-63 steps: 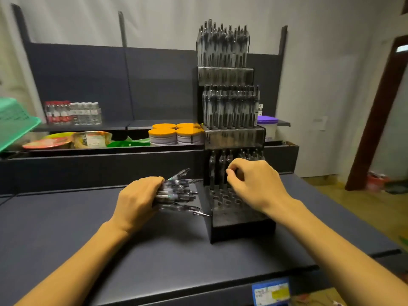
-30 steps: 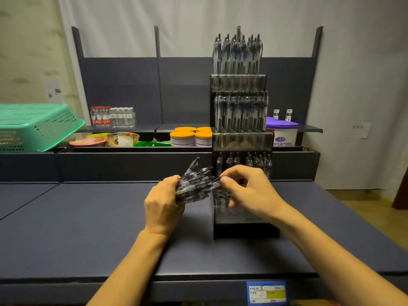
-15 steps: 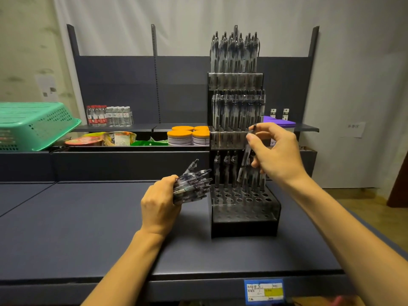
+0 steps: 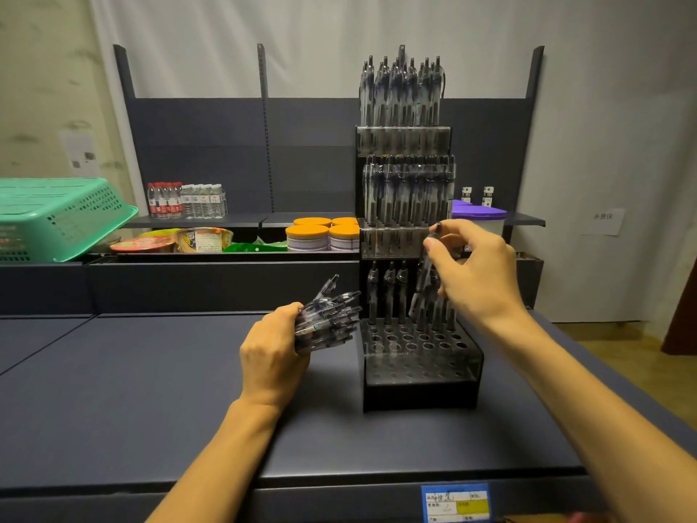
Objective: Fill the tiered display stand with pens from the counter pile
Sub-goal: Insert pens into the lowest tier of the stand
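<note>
A black tiered display stand [image 4: 420,375] rises from the dark counter. Its top two tiers are packed with clear-barrelled pens. The bottom tier holds one back row of pens [image 4: 388,292], with several open holes in front. My left hand [image 4: 273,352] grips a bundle of pens [image 4: 328,318] just left of the stand's base. My right hand [image 4: 477,275] pinches a single pen [image 4: 426,281] near its top, holding it nearly upright over the right part of the bottom tier's back row.
The dark counter [image 4: 151,390] runs left and towards me. A green basket [image 4: 56,218] sits at far left. On the shelving behind are water bottles [image 4: 186,200], orange-lidded tubs [image 4: 320,235] and a purple-lidded tub [image 4: 481,217]. A price label [image 4: 456,503] marks the counter's front edge.
My right hand drew one pen from the bundle, lifted it up beside the stand, and now holds it slightly lower over the bottom tier. The left hand stays put with its bundle.
</note>
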Tool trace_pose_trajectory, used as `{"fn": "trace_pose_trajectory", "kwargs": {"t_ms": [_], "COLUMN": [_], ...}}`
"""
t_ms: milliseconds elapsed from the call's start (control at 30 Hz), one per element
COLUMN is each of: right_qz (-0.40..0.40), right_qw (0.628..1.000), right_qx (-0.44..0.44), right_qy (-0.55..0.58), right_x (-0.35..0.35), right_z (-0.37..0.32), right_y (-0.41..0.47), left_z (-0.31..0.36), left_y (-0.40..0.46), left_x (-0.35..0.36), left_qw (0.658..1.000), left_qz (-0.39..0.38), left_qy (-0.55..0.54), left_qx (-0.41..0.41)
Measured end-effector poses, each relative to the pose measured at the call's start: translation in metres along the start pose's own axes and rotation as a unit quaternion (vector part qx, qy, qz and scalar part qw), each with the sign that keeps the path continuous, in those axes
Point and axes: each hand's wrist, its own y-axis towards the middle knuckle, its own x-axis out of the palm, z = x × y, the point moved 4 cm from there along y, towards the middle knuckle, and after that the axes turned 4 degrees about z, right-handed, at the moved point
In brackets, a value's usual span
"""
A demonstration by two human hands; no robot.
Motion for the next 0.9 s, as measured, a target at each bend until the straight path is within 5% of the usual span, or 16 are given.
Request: {"fn": "trace_pose_trajectory", "kwargs": {"t_ms": [467, 733, 900], "right_qz": [-0.146, -0.116, -0.215], "right_qw": [0.957, 0.978, 0.958], "right_qx": [0.016, -0.031, -0.049], "right_qy": [-0.248, -0.169, -0.182], "right_x": [0.027, 0.028, 0.044], "right_z": [0.002, -0.005, -0.006], "right_y": [-0.013, -0.026, -0.039], "left_z": [0.005, 0.005, 0.011], "left_y": [-0.001, 0.000, 0.002], "left_x": [-0.004, -0.004, -0.007], "left_qw": [0.999, 0.999, 0.996], "left_qz": [0.010, 0.011, 0.008], "left_qy": [-0.022, -0.045, -0.078], "left_qx": [0.026, 0.027, 0.039]}}
